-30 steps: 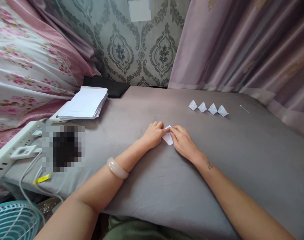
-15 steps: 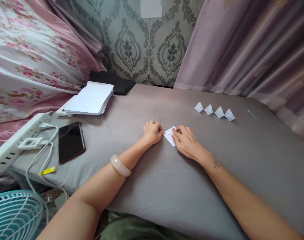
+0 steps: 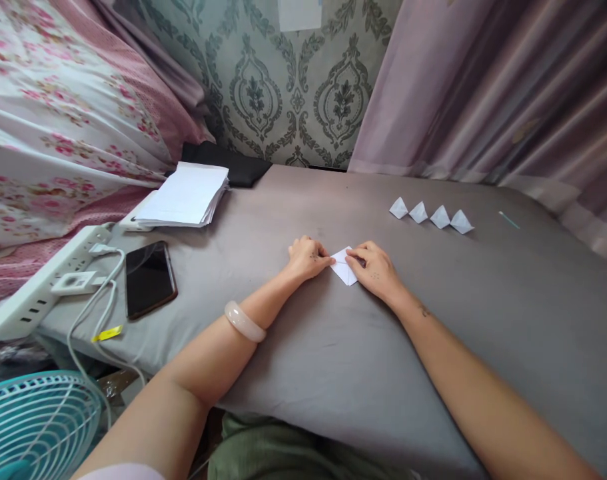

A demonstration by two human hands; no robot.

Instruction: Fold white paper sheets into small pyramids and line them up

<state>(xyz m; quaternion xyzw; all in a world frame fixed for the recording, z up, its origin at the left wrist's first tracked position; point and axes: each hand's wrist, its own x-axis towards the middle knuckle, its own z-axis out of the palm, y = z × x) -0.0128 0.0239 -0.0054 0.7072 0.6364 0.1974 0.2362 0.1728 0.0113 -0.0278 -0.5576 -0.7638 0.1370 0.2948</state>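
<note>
A small folded piece of white paper (image 3: 344, 268) lies on the grey cloth between my hands, with crease lines on its upper face. My left hand (image 3: 308, 258) pinches its left corner, fingers curled. From the other side my right hand (image 3: 376, 268) grips the paper's right edge, thumb and fingertips on it. Part of that edge is hidden beneath the right fingers. Farther back on the right stand several folded white paper pieces (image 3: 440, 217) in a row, each rising to a point.
At the back left lies a stack of white paper (image 3: 183, 193) beside a black folded item (image 3: 233, 165). A phone (image 3: 150, 280), a white power strip (image 3: 48, 283) with cables and a yellow tag (image 3: 108, 333) are on the left. A teal fan (image 3: 38, 427) stands at lower left.
My right fingers have shifted up along the paper's right side, uncovering more of its lower part. The left hand still pinches the left corner. The view has moved slightly.
</note>
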